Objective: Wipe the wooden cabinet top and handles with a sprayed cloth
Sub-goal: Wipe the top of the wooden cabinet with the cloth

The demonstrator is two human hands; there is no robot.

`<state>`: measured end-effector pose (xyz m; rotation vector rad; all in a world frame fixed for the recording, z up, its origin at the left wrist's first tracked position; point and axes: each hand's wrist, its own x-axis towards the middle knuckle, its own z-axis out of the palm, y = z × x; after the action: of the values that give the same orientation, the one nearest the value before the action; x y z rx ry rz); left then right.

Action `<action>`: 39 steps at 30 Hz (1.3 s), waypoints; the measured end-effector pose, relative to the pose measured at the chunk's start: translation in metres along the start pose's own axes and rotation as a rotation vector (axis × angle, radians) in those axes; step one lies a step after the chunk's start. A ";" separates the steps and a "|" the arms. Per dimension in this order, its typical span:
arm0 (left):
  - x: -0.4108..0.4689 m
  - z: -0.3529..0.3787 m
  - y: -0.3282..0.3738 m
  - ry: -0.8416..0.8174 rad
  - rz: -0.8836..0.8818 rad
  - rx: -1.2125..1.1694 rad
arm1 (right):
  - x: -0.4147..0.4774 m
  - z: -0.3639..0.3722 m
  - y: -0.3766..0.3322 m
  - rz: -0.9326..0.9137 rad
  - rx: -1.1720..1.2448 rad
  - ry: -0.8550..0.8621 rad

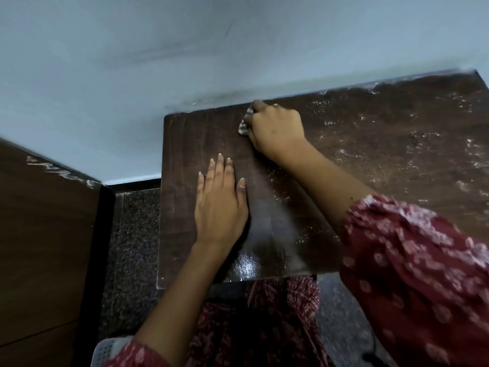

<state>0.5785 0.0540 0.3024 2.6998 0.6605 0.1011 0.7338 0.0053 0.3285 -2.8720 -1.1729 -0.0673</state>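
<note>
Head view. Right hand (275, 128), fingers curled round cloth (244, 123), presses it on cabinet top (370, 144) near wall, upper centre. Left hand (219, 205) lies flat, fingers straight, holding nothing, prob. bracing. Dusty specks remain at frame right; handles not visible.

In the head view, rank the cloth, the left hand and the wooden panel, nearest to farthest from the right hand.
1. cloth, gripped in the right hand, by the wall.
2. left hand, flat on the cabinet top.
3. wooden panel, far left.
</note>
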 end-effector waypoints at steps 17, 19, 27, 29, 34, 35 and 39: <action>-0.013 0.009 0.006 0.011 -0.014 -0.010 | -0.252 -0.015 -0.029 -0.079 0.070 -0.098; -0.013 0.009 0.007 0.011 -0.019 -0.010 | -0.250 -0.019 -0.020 -0.073 0.092 -0.096; -0.007 0.012 0.012 0.015 -0.046 0.002 | -0.149 -0.010 0.003 -0.063 0.006 -0.067; -0.006 0.012 0.011 0.026 -0.044 0.025 | -0.110 -0.008 0.006 -0.050 -0.049 -0.064; -0.007 0.016 0.010 0.061 -0.037 0.023 | -0.021 -0.007 0.019 -0.044 -0.007 -0.034; -0.007 0.017 0.010 0.070 -0.034 0.026 | -0.004 -0.008 0.023 -0.020 0.024 -0.062; -0.007 0.018 0.010 0.080 -0.026 0.056 | 0.035 -0.003 0.034 0.042 0.013 -0.040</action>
<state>0.5796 0.0370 0.2892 2.7521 0.7320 0.1875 0.7821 0.0053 0.3331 -2.8981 -1.1139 -0.0014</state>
